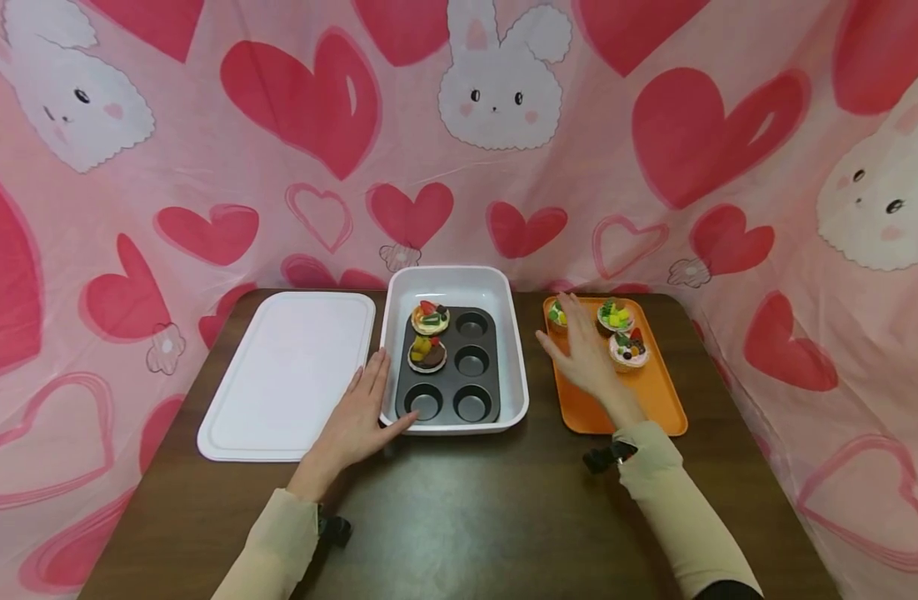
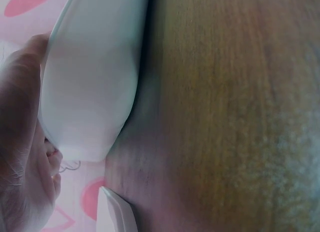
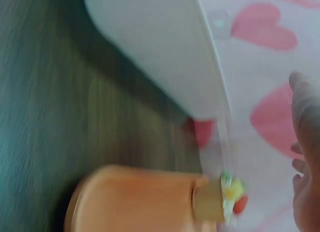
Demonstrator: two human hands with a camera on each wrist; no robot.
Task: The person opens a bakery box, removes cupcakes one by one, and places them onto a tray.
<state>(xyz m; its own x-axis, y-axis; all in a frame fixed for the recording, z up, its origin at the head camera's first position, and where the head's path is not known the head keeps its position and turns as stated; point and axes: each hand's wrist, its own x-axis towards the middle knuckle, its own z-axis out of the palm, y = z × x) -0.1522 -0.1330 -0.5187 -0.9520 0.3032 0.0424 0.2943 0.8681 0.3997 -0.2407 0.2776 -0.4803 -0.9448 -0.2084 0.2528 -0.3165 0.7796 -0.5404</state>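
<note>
Left hand [image 1: 354, 421]: released, fingers straight, touching white tub [image 1: 515, 371] at eight o'clock!
Right hand [image 1: 585, 354]: released, over orange tray's [image 1: 654, 400] ten o'clock!

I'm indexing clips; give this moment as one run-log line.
left hand: at corner of white basin; right hand: over orange tray, holding nothing; muffin pan: in basin, two cakes, four empty cups; tray: three cakes

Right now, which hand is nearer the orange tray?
Right. The right hand is above the orange tray; the left hand is left of it, at the tub.
</note>
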